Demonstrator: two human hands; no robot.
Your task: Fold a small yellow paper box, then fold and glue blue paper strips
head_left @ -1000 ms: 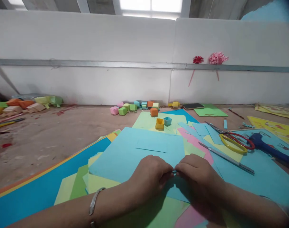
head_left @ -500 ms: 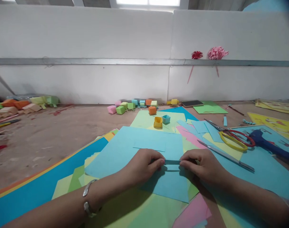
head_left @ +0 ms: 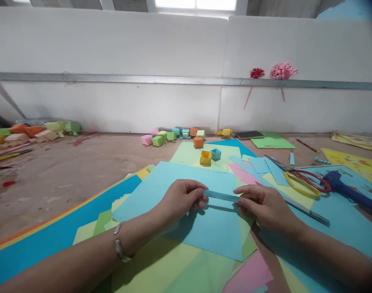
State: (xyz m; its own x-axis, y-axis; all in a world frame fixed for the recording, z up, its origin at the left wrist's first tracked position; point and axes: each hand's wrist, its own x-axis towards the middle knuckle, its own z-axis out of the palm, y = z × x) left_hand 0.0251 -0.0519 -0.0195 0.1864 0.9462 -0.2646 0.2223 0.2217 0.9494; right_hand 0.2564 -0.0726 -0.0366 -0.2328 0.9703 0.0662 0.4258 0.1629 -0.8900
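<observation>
A narrow blue paper strip (head_left: 221, 195) is stretched between my two hands, a little above a large light blue sheet (head_left: 161, 183). My left hand (head_left: 186, 197) pinches the strip's left end between thumb and fingers. At the right end, my right hand (head_left: 261, 203) holds it with thumb and fingers. The blue sheet lies on a stack of green and yellow papers (head_left: 155, 264). Beyond it stand a small open yellow paper box (head_left: 205, 157) and a light blue one (head_left: 215, 154).
Red-and-yellow-handled scissors (head_left: 305, 181), a metal blade (head_left: 308, 211) and a dark blue tool (head_left: 341, 187) lie to the right. Small coloured paper boxes (head_left: 171, 136) line the back by the white wall (head_left: 106, 106). More folded pieces (head_left: 27, 130) are at the far left.
Both hands have risen slightly and moved away from me with the strip. More of the strip now shows between them, tilted down to the right. The view has shifted a little.
</observation>
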